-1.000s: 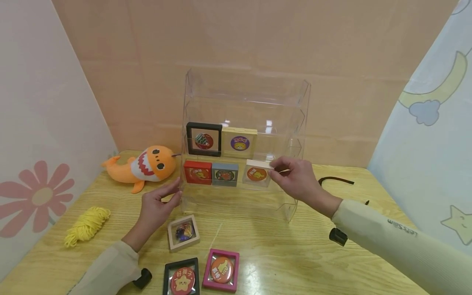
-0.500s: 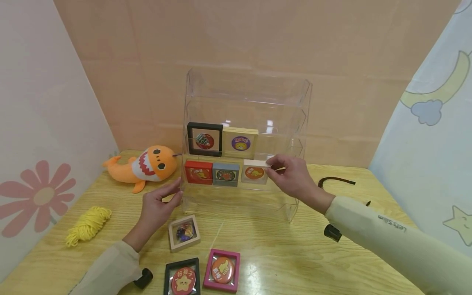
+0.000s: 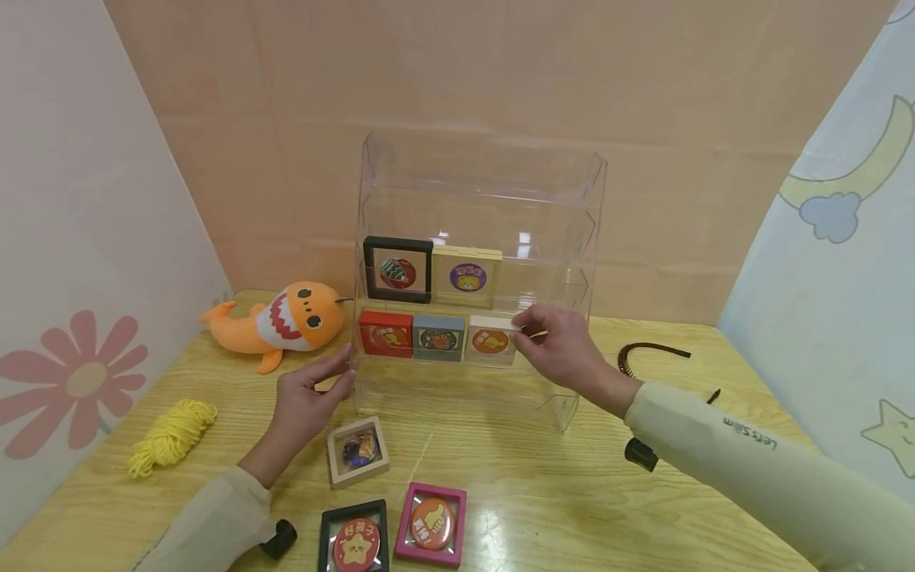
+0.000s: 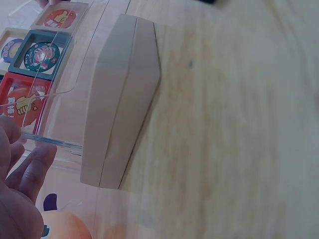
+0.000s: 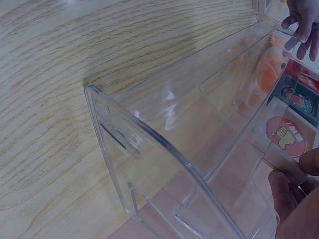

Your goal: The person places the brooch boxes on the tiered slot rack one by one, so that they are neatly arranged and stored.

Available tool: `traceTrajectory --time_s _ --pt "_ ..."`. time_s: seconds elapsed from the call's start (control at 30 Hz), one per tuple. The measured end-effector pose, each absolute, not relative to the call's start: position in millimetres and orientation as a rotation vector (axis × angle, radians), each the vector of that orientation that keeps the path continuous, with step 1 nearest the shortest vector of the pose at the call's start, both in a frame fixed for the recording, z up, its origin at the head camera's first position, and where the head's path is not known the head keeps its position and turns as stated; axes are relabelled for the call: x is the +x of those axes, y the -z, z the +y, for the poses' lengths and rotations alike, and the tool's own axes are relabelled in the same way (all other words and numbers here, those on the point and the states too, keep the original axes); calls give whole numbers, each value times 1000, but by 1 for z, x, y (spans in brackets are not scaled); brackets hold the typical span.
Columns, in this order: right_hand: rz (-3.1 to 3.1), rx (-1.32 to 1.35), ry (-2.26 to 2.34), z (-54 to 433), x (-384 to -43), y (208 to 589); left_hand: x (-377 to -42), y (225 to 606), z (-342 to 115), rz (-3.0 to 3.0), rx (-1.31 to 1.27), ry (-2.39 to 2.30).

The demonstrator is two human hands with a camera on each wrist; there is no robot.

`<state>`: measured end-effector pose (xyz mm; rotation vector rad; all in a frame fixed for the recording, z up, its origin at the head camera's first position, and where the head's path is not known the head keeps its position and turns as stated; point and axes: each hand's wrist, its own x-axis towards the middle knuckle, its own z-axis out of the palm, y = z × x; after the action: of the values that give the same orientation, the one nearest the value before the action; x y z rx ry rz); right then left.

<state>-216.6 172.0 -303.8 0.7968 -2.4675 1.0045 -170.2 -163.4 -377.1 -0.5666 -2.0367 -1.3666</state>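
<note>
A clear acrylic display rack [image 3: 479,397] stands on the table. My left hand [image 3: 306,397] pinches its left side panel; the left wrist view shows fingers [image 4: 36,167] on both sides of the clear edge. My right hand [image 3: 561,345] pinches the right edge of a pale box frame [image 3: 490,340] with an orange thumbs-up badge, which sits on the lower tier. Left of it on that tier are a grey-blue frame [image 3: 438,338] and a red frame [image 3: 386,334]. One tier above, a black frame [image 3: 398,270] and a cream frame [image 3: 467,276] stand side by side.
On the table before the rack lie a wooden frame [image 3: 358,451], a black frame with a star badge [image 3: 353,540] and a pink frame [image 3: 431,524]. Yellow yarn [image 3: 172,437] and an orange shark plush [image 3: 279,324] are at left, a dark headband [image 3: 650,347] at right.
My right hand has slid the pale frame left along the lower tier, closing the gap to the grey-blue frame. The left hand has stayed on the rack's side.
</note>
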Motion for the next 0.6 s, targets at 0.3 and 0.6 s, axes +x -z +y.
traceTrajectory --time_s 0.3,0.6 --pt "-2488 803 -969 170 -216 305 -170 377 -164 -2044 -564 1352" --pt "-2488 809 -943 168 -215 305 -170 377 -164 -2046 -573 1321"
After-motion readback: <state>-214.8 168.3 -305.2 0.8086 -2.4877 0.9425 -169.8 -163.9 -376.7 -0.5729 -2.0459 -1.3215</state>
